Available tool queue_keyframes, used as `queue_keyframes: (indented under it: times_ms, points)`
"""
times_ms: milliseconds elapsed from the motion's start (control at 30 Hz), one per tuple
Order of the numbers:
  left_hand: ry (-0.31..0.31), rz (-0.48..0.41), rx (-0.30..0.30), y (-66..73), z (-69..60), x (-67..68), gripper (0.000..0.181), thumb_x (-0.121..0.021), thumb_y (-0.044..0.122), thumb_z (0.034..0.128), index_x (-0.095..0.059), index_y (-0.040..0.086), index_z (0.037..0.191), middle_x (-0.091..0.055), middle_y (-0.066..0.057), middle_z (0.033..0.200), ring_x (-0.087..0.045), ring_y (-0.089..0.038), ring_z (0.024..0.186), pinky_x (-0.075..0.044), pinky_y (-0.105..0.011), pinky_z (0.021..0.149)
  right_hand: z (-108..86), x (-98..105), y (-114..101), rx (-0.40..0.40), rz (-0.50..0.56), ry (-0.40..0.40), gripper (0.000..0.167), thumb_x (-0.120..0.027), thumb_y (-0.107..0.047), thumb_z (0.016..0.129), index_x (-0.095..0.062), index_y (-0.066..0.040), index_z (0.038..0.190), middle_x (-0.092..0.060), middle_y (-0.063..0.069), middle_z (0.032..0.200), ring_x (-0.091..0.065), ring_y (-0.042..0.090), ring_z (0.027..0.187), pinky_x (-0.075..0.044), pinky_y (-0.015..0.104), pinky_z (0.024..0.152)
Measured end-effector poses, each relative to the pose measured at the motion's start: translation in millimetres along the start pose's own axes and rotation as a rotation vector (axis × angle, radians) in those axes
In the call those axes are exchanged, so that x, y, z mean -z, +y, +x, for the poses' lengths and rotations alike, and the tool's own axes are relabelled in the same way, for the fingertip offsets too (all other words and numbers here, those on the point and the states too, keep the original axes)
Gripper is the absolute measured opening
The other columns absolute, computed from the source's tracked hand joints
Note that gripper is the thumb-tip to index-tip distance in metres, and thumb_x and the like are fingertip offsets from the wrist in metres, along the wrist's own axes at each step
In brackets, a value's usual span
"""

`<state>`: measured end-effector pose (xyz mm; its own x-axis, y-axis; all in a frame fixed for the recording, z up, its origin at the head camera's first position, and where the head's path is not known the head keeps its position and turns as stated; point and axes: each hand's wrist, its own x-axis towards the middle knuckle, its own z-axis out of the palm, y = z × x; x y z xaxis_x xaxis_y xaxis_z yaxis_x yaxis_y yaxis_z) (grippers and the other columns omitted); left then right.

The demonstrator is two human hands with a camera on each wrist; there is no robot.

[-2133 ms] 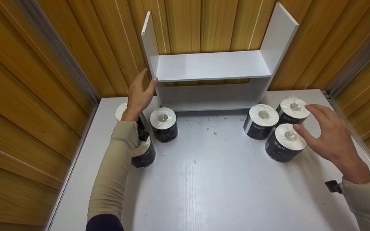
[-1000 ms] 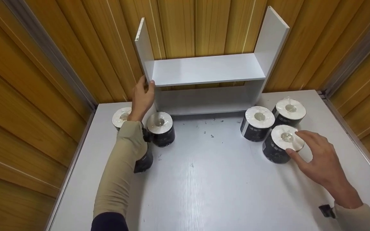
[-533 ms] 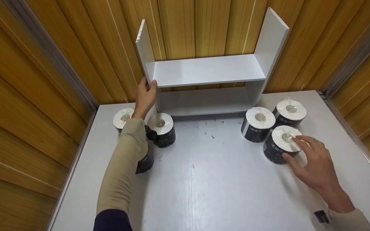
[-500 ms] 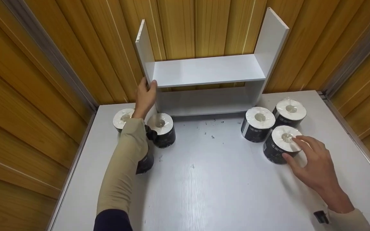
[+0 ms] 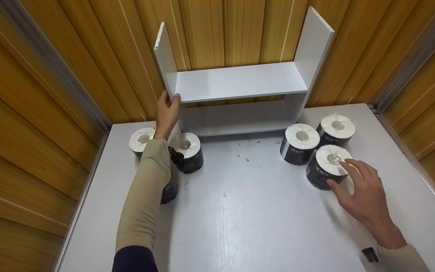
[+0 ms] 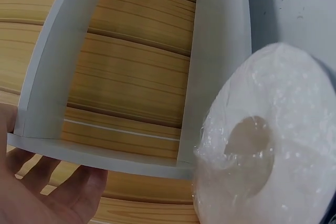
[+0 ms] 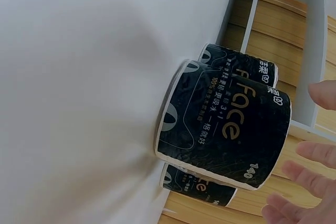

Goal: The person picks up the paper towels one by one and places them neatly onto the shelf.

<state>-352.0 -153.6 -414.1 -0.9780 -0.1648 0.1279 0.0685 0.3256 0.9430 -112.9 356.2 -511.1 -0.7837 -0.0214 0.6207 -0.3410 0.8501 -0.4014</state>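
Left hand: the left hand (image 5: 167, 117) is wrapped round the near side panel of the white shelf unit (image 5: 242, 81), thumb in front and fingers behind; the panel is presumably gripped so that the frame is steadied.
Right hand: nothing is seen gripped by the right hand (image 5: 364, 189); its loosely bent fingers are spread at the front roll (image 5: 325, 172), right of centre, perhaps shaped to its round side. Whether it is touched cannot be told.
Right rolls: the front roll is grouped with an inner roll (image 5: 299, 149) and a rear roll (image 5: 336, 132), all stood on flat ends, probably for stability.
Left rolls: a back roll (image 5: 140, 139), a side roll (image 5: 189, 156) and a sleeve-hidden roll (image 5: 169, 192) are clustered at middle left.
Roll make: white, hollow-cored cylinders are wrapped in shiny, creased clear film; black printed bands are marked "Face" in gold.
Shelf unit: smooth, thin boards are joined into an upright frame at upper centre, set at the desk's back edge, apparently out of the way.
Desk: a pale, faintly grained desk (image 5: 240, 219) is marked by dark specks (image 5: 247, 159).
Wall: the background is formed by glossy, wood-patterned panels (image 5: 242, 34).
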Motion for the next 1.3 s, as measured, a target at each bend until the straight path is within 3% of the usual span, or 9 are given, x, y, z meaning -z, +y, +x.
queue_keyframes:
  times_ms: [300,667,867,1000,1300]
  points:
    - [0.021,-0.045,-0.054,-6.8,1.3,-1.7,0.061,-0.052,0.034,0.1111,-0.039,0.007,0.165,-0.044,-0.016,0.167,-0.041,-0.029,0.156,-0.037,-0.043,0.128,-4.1,-8.4,-1.1,-0.024,-0.012,-0.013,0.058,-0.09,-0.015,0.078,-0.069,0.004,0.128,-0.065,0.024,0.133,-0.052,0.052,0.128,-0.042,0.068,0.098]
    - [0.039,-0.046,-0.06,-9.7,1.0,-1.5,0.059,-0.053,0.036,0.1107,-0.043,0.01,0.163,-0.049,-0.015,0.164,-0.046,-0.027,0.153,-0.041,-0.042,0.125,-3.1,-19.5,1.3,-0.026,0.009,-0.005,0.054,-0.089,-0.012,0.08,-0.07,0.004,0.128,-0.066,0.025,0.131,-0.049,0.054,0.13,-0.039,0.071,0.105]
    - [0.059,-0.062,-0.074,-9.9,1.1,-5.3,0.057,-0.053,0.033,0.1106,-0.045,0.009,0.162,-0.051,-0.015,0.162,-0.047,-0.027,0.151,-0.042,-0.04,0.124,0.5,-24.8,3.4,0.006,-0.015,-0.005,0.055,-0.087,-0.012,0.081,-0.069,0.006,0.129,-0.067,0.027,0.131,-0.053,0.054,0.127,-0.033,0.066,0.118]
    - [0.058,-0.078,-0.08,-10.3,0.9,-6.6,0.059,-0.054,0.031,0.1105,-0.043,0.008,0.163,-0.049,-0.017,0.163,-0.047,-0.028,0.152,-0.042,-0.04,0.124,0.9,-27.9,2.8,-0.017,-0.007,-0.001,0.058,-0.087,-0.011,0.081,-0.068,0.005,0.133,-0.067,0.027,0.134,-0.056,0.051,0.127,-0.031,0.064,0.123]
    - [0.05,-0.084,-0.087,-9.5,0.6,-5.3,0.058,-0.053,0.032,0.1112,-0.043,0.007,0.163,-0.049,-0.017,0.163,-0.045,-0.027,0.153,-0.04,-0.039,0.125,4.2,-40.4,0.4,-0.069,-0.016,0.047,0.056,-0.086,-0.014,0.082,-0.07,0.001,0.133,-0.068,0.024,0.133,-0.054,0.055,0.128,-0.036,0.062,0.118]
